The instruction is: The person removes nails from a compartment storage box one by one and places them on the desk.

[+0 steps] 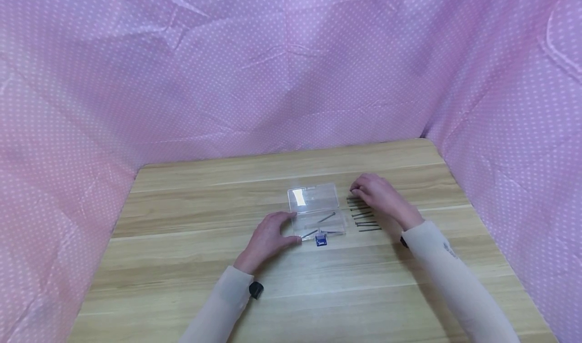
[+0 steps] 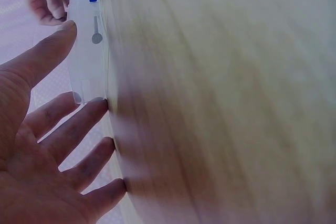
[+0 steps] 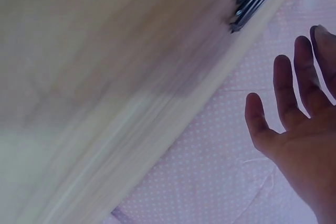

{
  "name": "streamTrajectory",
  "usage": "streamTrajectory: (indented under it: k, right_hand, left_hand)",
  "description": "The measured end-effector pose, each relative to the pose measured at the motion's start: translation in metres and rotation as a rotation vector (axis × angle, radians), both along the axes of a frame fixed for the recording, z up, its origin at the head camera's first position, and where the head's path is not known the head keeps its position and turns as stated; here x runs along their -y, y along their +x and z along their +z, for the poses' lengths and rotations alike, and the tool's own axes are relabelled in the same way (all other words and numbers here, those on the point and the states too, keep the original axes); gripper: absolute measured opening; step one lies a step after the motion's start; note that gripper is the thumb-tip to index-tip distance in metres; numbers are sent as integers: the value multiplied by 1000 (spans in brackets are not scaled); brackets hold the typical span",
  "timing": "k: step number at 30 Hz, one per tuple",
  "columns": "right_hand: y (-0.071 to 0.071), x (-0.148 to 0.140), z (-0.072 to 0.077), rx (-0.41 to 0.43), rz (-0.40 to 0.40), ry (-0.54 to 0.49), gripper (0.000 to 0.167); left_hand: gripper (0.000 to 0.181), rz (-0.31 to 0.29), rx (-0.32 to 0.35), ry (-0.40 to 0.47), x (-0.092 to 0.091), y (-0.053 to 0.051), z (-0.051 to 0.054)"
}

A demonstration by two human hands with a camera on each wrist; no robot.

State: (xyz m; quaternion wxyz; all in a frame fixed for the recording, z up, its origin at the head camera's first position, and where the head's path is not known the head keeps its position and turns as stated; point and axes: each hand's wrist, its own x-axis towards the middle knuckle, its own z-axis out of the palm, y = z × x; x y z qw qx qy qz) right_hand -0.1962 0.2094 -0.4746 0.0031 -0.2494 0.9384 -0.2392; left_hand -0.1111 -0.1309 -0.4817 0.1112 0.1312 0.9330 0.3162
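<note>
A clear plastic box (image 1: 297, 227) lies with its lid (image 1: 313, 199) folded back, a few long metal nails (image 1: 326, 217) inside. My left hand (image 1: 268, 238) holds the box's left side, thumb at the front corner and index finger near the hinge; its other fingertips touch the table in the left wrist view. Right of the box lies a row of several dark nails (image 1: 364, 215), also seen as nails (image 3: 256, 1) in the right wrist view. Over the row's far end, my right hand (image 1: 379, 195) pinches a small dark end, apparently a nail, mostly hidden by the fingers.
A blue latch (image 1: 321, 240) hangs from the front edge of the box. The wooden table (image 1: 191, 216) runs back to pink dotted cloth (image 1: 227, 80), which hangs behind it and along both sides.
</note>
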Motion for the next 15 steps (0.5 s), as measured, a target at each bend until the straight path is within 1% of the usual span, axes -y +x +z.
streamTrajectory:
  k: [3, 9, 15]
  right_hand:
    - [5, 3, 2, -24, 5, -27, 13]
    - [14, 10, 7, -74, 23, -85, 11]
    - [22, 17, 7, -135, 57, -128, 10]
  left_hand:
    - [71, 2, 1, -2, 0, 0, 0]
    - [71, -15, -13, -2, 1, 0, -1]
    - [70, -21, -16, 9, 1, 0, 0]
